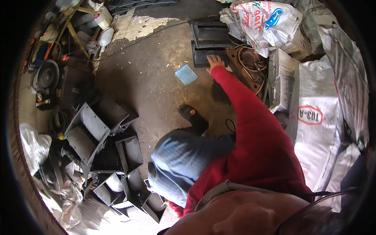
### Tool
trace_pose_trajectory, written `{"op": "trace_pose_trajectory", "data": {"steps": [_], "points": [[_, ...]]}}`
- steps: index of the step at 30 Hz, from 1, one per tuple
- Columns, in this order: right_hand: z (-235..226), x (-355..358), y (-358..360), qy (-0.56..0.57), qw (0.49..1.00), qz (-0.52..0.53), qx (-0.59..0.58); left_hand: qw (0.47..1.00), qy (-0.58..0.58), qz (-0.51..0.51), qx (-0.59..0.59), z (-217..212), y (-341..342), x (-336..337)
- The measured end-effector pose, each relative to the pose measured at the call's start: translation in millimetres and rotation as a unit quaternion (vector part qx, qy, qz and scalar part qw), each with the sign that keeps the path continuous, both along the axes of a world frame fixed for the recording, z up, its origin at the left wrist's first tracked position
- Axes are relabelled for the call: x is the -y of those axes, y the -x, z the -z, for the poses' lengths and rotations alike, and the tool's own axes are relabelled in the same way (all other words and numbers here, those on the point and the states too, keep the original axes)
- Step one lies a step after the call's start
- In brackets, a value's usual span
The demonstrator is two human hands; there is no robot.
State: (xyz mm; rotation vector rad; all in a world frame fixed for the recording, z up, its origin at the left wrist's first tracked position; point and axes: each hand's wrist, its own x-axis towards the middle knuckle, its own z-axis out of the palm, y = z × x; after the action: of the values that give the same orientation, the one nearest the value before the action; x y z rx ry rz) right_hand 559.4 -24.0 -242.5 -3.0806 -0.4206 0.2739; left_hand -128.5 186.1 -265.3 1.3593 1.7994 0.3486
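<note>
Reaching across the stained concrete floor [156, 78], my right hand [214, 61] lies on the near edge of a dark metal tray [207, 58], fingers spread flat on it rather than closed round it; a second dark tray [209, 33] lies just beyond, touching the first. My red sleeve [250, 117] stretches from the lower edge of the view to that hand. My left hand is out of sight, so its state cannot be told. To do this well, I judge that I should curl the fingers under the rim and draw the tray toward me low and level, since my arm is at full stretch and my weight is forward over my bent knee [184, 156]. A pale blue square [186, 74] lies on the floor just left of the hand. Right of the trays, coiled wire and rusty parts [250, 64] sit in a heap, and beyond them stand printed white sacks [313, 117], their contents hidden. At lower left lies a pile of open grey metal boxes [109, 156], tipped at varied angles; those whose insides show hold nothing I can make out.
</note>
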Motion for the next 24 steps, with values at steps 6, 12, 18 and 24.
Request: {"op": "trace_pose_trajectory", "data": {"steps": [6, 12, 18, 24], "points": [[3, -27, -159, -0.009, 0.993, 0.019, 0.117, 0.991, 0.013, 0.04, -0.125, -26, -15, -25], [35, -20, -258, 0.09, 0.994, 0.021, 0.05, 0.978, 0.025, 0.044, -0.201, -42, -20, -29], [38, -17, -261, 0.148, 0.977, -0.063, 0.141, 0.97, 0.036, 0.03, -0.239, -42, -10, -8], [39, 41, -242, 0.006, 0.978, -0.092, 0.188, 0.965, 0.034, 0.078, -0.25, -40, -11, -15]]}}
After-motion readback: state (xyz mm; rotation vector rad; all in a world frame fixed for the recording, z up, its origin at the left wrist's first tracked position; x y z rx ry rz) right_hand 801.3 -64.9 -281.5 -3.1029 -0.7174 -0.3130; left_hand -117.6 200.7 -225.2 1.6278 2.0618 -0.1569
